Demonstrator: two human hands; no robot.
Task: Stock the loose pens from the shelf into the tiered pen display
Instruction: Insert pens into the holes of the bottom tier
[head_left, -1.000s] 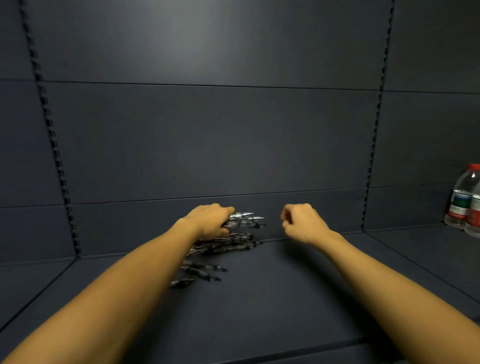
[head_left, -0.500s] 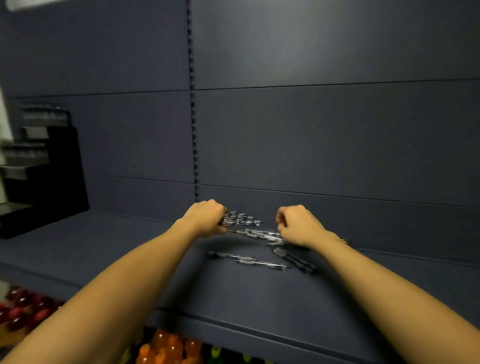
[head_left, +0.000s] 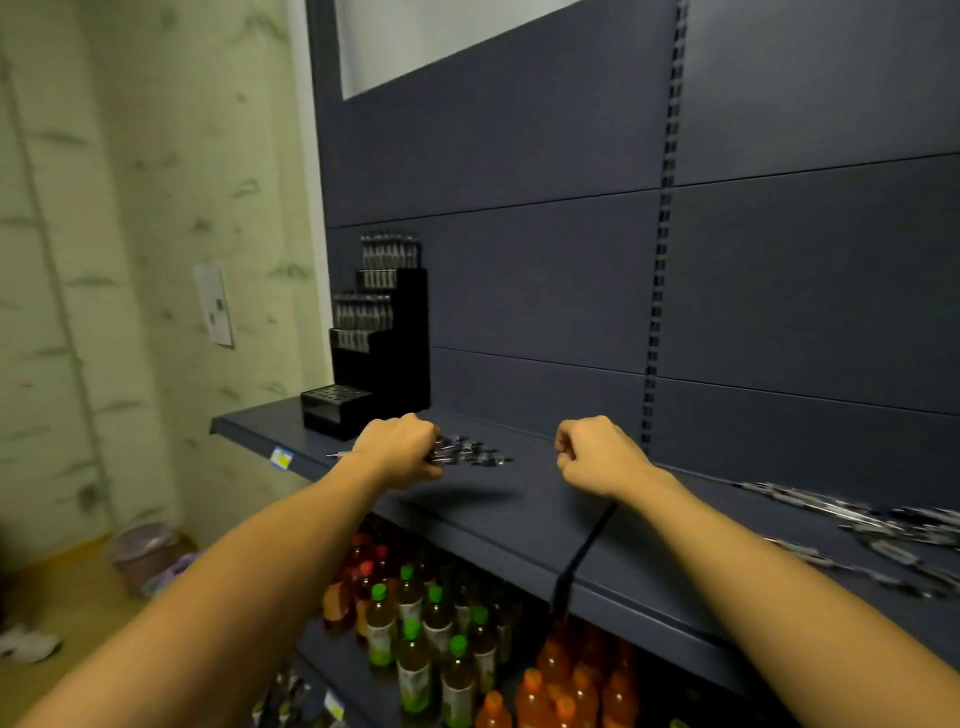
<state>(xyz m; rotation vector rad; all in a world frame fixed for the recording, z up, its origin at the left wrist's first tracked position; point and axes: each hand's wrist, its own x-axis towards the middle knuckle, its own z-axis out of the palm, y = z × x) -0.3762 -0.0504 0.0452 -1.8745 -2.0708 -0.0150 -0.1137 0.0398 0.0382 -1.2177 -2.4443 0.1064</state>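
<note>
**Pens in hand, display now in sight**

Your view has swung left since a second ago, bringing the display into frame. Nearest, your left hand (head_left: 402, 449) has its fingers curled around a bundle of silver-and-black pens (head_left: 465, 453) above the dark grey metal shelf (head_left: 519, 525). Your right hand (head_left: 597, 457) is fisted, seemingly empty. More loose pens (head_left: 883, 525) lie far right, unstocked. Farther back, the black tiered pen display (head_left: 382, 358) has filled upper tiers; its lowest tier looks empty.
</note>
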